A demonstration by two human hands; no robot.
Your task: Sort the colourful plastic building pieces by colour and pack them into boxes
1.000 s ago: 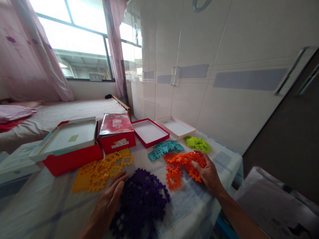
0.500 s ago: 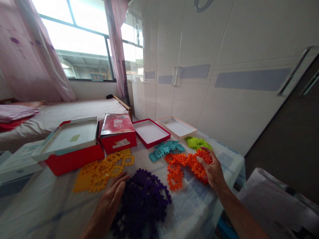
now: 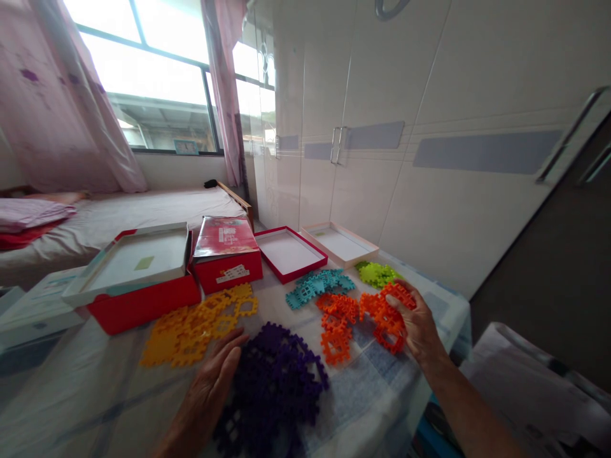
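My right hand (image 3: 420, 323) grips several orange interlocking plastic pieces (image 3: 387, 315), thumb on top and fingers behind them. Square cut-outs and toothed edges mark these pieces. Left of them, more orange pieces (image 3: 336, 343) lie on the table. My left hand (image 3: 217, 372) rests with fingers stretched out, against the left side of a heap of dark purple pieces (image 3: 281, 381). Beyond its fingertips are yellow pieces (image 3: 191, 331). Teal pieces (image 3: 319, 284) sit behind the orange ones, and lime green pieces (image 3: 377, 273) lie just past my right hand.
A shallow red-rimmed lid (image 3: 291, 256) and a pale pink lid (image 3: 341, 245) lie at the back. To their left stand a closed red box (image 3: 226, 254) and a red box with a white tray (image 3: 138, 267) on top. White cabinets (image 3: 372, 76) rise behind the table.
My right hand has shifted slightly right with the orange pieces, which now tilt apart and leave a wider gap from the loose orange ones. My left hand stays put.
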